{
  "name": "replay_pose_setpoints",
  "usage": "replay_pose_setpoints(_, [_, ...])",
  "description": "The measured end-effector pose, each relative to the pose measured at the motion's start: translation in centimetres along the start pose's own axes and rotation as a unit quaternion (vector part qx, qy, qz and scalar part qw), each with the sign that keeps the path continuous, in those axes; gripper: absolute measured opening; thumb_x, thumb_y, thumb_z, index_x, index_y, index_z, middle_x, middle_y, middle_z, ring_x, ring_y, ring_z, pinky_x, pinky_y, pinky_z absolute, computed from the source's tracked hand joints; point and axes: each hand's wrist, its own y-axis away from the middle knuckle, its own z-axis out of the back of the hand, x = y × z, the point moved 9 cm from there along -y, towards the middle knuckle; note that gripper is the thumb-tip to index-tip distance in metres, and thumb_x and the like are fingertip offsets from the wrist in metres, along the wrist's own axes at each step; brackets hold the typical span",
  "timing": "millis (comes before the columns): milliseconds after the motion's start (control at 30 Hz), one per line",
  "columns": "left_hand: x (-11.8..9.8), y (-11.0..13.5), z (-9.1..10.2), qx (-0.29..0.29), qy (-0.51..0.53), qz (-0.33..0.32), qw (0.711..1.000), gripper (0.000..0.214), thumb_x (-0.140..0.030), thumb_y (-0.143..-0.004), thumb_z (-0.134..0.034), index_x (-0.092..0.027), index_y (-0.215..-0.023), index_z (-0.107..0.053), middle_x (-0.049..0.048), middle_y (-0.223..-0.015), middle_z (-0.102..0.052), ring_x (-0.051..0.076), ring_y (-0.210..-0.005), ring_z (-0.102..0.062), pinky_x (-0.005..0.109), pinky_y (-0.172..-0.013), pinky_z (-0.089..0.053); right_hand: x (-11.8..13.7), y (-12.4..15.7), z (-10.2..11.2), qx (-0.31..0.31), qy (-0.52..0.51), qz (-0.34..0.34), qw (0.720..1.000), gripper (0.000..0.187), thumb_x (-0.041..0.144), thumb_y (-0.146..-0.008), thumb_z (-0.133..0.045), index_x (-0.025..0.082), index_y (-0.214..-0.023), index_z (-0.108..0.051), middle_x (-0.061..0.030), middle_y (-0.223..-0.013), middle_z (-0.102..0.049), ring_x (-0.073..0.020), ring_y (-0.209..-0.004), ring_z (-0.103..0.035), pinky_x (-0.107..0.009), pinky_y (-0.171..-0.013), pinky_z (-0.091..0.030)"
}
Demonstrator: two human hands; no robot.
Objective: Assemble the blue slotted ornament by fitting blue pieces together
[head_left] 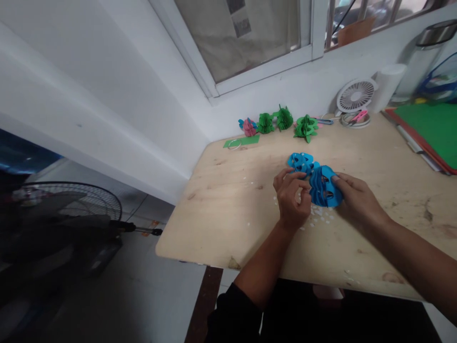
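Note:
My right hand [352, 193] grips a stack of blue paper cutouts [325, 186] by its right side, thumb on top. The layers fan out towards the left, and slots are cut through the face. My left hand [293, 197] is just left of the stack, its thumb and index finger pinched together; anything between them is too small to make out. Another folded blue paper piece [301, 162] lies on the table behind my hands. Small white paper bits [321, 214] are scattered below the stack.
Along the wall stand green layered paper shapes [284, 117] and a pink-and-blue one [249, 126]. A green paper strip [252, 140] lies nearby. A small white fan [356, 96] stands at the back right, near green sheets [428, 128]. The wooden table [207, 214] ends at left.

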Motion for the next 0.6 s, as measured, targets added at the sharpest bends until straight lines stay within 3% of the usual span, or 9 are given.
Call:
replay_pose_setpoints(233, [-1.1,0.0,-0.1,-0.008,0.004,-0.044,0.999,0.003,-0.017,-0.081,-0.063,-0.020,-0.081,-0.065,0.0055,-0.093,-0.073,0.024,-0.112,-0.061,0.046,-0.103,-0.046,0.5,-0.1,0.7,-0.033,0.032,-0.003,0.999,0.022,0.038,-0.082,-0.061,0.020,-0.074,-0.070,-0.0032,-0.066,-0.068,-0.0218,-0.061,-0.062,-0.033,-0.057,-0.052])
replay_pose_setpoints(367, [-1.2,0.2,-0.8,0.011,-0.029,-0.040,0.999,0.006,-0.015,-0.079,-0.068,-0.020,-0.082,-0.067,0.0054,-0.096,-0.072,0.024,-0.115,-0.059,0.046,-0.105,-0.045,2.6,0.6,0.7,-0.041,0.162,0.101,0.981,0.030,0.039,-0.090,-0.052,0.017,-0.091,-0.073,-0.0066,-0.074,-0.071,-0.0242,-0.070,-0.066,-0.035,-0.063,-0.053])
replay_pose_setpoints(467, [-0.8,0.3,-1.3,0.028,-0.042,-0.027,0.998,0.009,-0.011,-0.077,-0.069,-0.020,-0.080,-0.069,0.0052,-0.095,-0.072,0.024,-0.114,-0.060,0.045,-0.103,-0.046,5.5,2.4,0.2,-0.077,0.300,0.257,0.916,0.036,0.034,-0.095,-0.044,0.015,-0.112,-0.070,-0.0112,-0.090,-0.075,-0.0264,-0.081,-0.070,-0.039,-0.074,-0.053])
replay_pose_setpoints(533, [-0.7,0.4,-1.7,0.040,-0.041,-0.034,0.998,0.009,-0.011,-0.077,-0.069,-0.020,-0.077,-0.069,0.0047,-0.091,-0.071,0.023,-0.108,-0.061,0.044,-0.100,-0.046,7.1,3.9,-0.6,-0.082,0.360,0.355,0.859,0.037,0.028,-0.097,-0.042,0.013,-0.119,-0.067,-0.0143,-0.097,-0.076,-0.0277,-0.088,-0.071,-0.041,-0.082,-0.052])
replay_pose_setpoints(600, [-0.8,0.5,-2.1,0.048,-0.034,-0.039,0.997,0.008,-0.013,-0.078,-0.070,-0.020,-0.075,-0.069,0.0038,-0.086,-0.070,0.022,-0.102,-0.063,0.042,-0.098,-0.047,7.9,4.9,-1.4,-0.071,0.388,0.416,0.819,0.036,0.022,-0.097,-0.040,0.012,-0.122,-0.065,-0.0160,-0.100,-0.076,-0.0280,-0.092,-0.071,-0.043,-0.088,-0.051])
